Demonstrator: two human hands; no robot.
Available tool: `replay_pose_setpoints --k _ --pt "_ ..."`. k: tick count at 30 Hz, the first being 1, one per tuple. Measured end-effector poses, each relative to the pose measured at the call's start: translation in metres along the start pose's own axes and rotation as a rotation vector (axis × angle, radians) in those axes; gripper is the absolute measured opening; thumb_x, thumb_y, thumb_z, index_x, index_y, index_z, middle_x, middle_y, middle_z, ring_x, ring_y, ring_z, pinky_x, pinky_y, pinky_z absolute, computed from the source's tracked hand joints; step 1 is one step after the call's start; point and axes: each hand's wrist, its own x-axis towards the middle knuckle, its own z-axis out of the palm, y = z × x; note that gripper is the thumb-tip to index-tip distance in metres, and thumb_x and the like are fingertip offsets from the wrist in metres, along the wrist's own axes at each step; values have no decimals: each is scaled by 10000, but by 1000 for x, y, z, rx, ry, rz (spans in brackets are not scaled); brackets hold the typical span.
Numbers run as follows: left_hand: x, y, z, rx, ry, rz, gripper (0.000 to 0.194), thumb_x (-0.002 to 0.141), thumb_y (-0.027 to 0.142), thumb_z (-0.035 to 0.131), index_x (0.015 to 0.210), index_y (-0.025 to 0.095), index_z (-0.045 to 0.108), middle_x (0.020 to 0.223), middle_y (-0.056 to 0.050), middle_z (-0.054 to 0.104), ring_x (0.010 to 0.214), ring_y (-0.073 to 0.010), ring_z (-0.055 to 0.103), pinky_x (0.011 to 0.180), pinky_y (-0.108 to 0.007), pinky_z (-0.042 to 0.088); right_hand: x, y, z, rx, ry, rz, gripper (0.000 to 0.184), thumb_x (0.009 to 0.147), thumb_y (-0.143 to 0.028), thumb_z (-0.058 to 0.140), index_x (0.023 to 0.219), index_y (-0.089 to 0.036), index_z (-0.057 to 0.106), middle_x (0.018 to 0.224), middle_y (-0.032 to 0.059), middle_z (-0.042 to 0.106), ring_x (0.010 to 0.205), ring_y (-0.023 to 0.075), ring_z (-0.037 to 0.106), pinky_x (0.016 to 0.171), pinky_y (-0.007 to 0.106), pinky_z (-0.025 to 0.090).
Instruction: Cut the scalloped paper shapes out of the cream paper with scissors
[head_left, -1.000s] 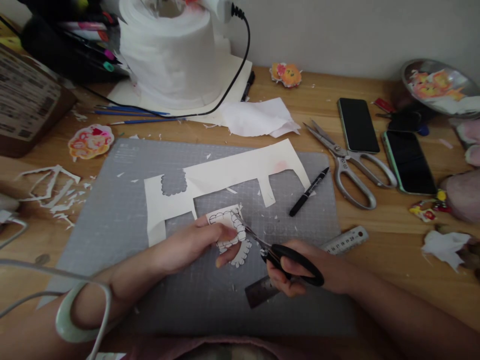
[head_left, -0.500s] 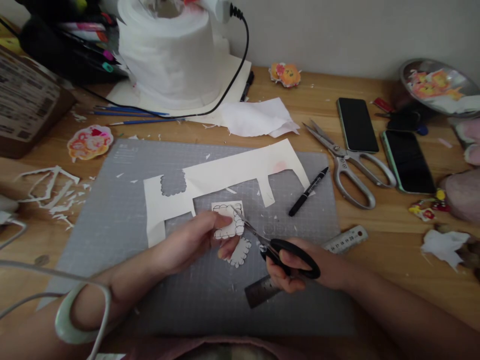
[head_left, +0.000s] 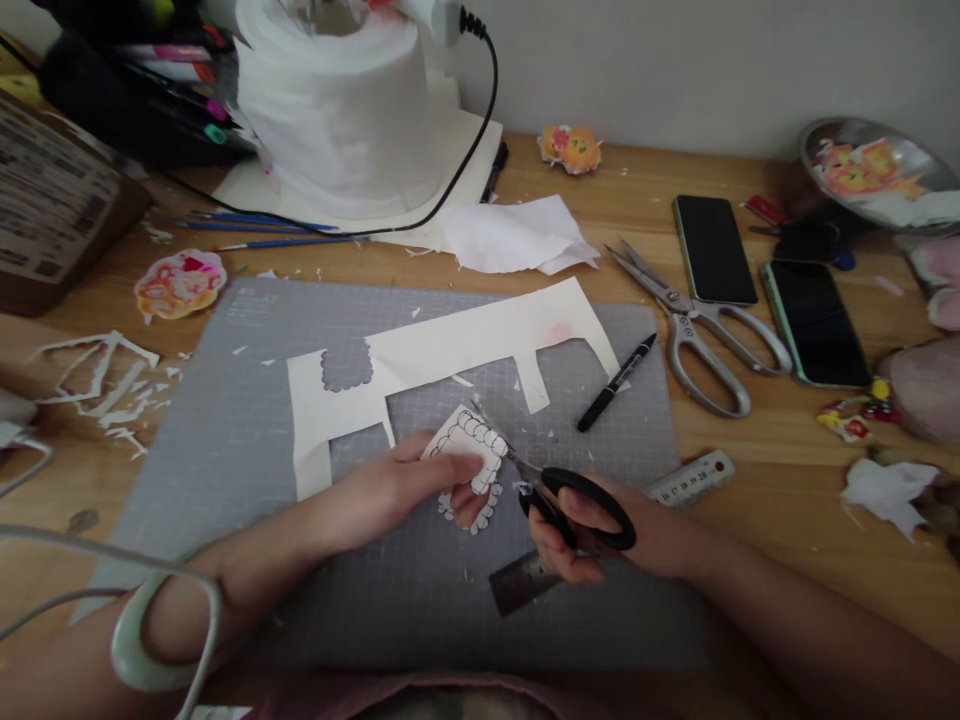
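Observation:
Between thumb and fingers, my left hand pinches a small white paper piece with a scalloped outline drawn in black. My right hand is closed on black-handled scissors, thumb and fingers in the loops. Their blades lie against the paper's right edge. Beneath the held piece, a second scalloped cutout shows partly on the grey cutting mat. A larger white sheet with a scalloped hole and cut-away parts lies beyond my hands. Near my right hand is a steel ruler, partly covered.
A black marker rests across the mat's right side. Large silver scissors and two phones lie to the right. White cables cross my left forearm. Paper scraps litter the left; a big white roll stands behind.
My left hand has turned the paper piece so it sits tilted, its corner pointing away. The scissors have shifted slightly, with blades now at its right edge. Less of the lower cutout shows.

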Motion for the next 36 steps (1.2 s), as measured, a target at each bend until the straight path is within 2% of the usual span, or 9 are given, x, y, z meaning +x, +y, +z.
replay_pose_setpoints --k 9,29,36 --pt "-1 5 2 -110 -10 40 302 850 323 434 577 195 463 547 11 525 585 -158 467 634 -291 345 1 -5 1 -52 7 28 542 802 -687 516 674 -166 436 496 -63 433 460 64 351 485 223 269" --pt "-2 7 1 -49 -42 15 319 808 315 420 521 191 480 464 13 463 517 -153 429 602 -301 334 -1 -6 4 -65 38 4 579 775 -718 515 643 -157 465 488 -45 451 446 60 356 434 198 261" --pt "-2 5 -2 -46 -99 8 298 808 287 431 532 186 481 475 19 481 527 -141 446 611 -286 346 -1 -9 4 -70 25 32 580 774 -717 518 642 -155 462 490 -48 449 434 54 356 437 200 261"
